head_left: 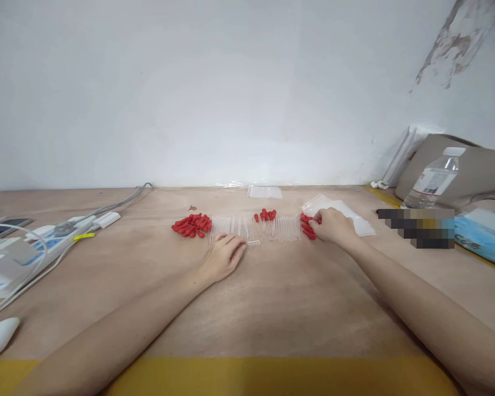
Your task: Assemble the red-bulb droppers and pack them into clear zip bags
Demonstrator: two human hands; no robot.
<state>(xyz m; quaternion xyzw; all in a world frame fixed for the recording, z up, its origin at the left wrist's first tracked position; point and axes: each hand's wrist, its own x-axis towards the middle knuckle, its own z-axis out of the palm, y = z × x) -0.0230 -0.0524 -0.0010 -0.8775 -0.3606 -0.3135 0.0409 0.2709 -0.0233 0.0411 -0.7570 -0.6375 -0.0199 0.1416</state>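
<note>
Left hand [225, 256] grips a clear tube [253, 242] crosswise, probably leaving its end free, while the right hand [332, 225], grip unclear, touches red bulbs [308, 234] grouped within reach.

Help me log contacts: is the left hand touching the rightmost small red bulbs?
Apart: the head view shows clear thin tubes between left hand and bulbs.

On the table [280, 308], tubes [233, 226] are lined up between 2 piles of bulbs [191, 226] — a bag [357, 220] is laid to their right. A power strip [60, 241] is placed far left; a bottle [434, 180] is stood far right, behind a pack [487, 242].
</note>
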